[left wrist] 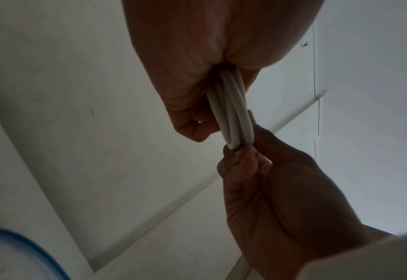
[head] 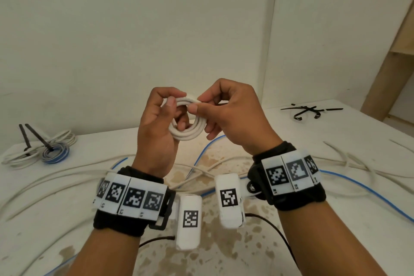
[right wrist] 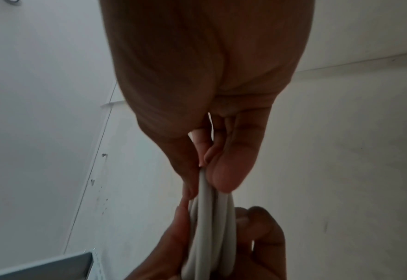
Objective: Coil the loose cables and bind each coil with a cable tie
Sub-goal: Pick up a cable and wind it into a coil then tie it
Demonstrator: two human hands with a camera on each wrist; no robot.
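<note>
Holding a small white coil (head: 187, 123) up in the middle of the frame, well above the tabletop (head: 257, 242), the person has both hands on it. The left hand (head: 160, 127) has its fingers curled through and around the left side of the coil, thumb pressed on the top strands. The right hand (head: 233, 116) pinches the top of the loops between thumb and forefinger, its other fingers curled loosely behind. From the left wrist view the strands (left wrist: 231, 111) run as a tight bundle between the two grips; the right wrist view shows the same bundle (right wrist: 209, 227) squeezed under the thumb.

No tie is on this coil yet. The spare black ties (head: 309, 111) lie at the right of the frame, well apart from the hands. That is where I see the risk: to fetch one, a hand must let go, and the stiff loops would likely spring open or slip out of line if the remaining grip is slack. The cable's free end, which I cannot find in any view, might also pop out.

Two coils already tied (head: 48, 149) sit at the left of the frame, and loose white and blue cables (head: 358, 182) sprawl across the tabletop below; a trailing length could snag on them.
</note>
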